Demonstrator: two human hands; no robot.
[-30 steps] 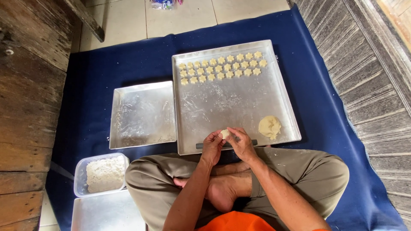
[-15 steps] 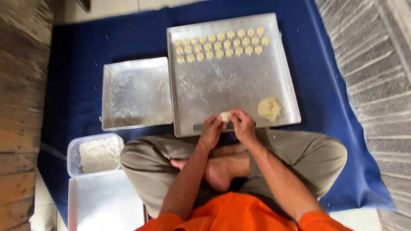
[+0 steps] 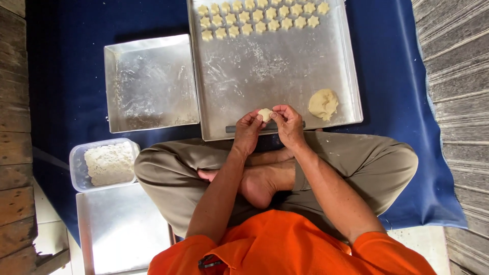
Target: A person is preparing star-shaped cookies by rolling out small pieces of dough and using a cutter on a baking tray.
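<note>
The left hand (image 3: pixel 248 130) and right hand (image 3: pixel 288 124) pinch a small dough piece (image 3: pixel 265 114) between closed fingertips, over the near edge of the big tray (image 3: pixel 275 76). Shaping seems under way (star cookies (image 3: pixel 260 18) line the far end); next likely needs careful placing beside them.

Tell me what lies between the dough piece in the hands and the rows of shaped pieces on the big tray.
Nothing visible: only bare, floured tray lies between the dough piece and the rows.
</note>
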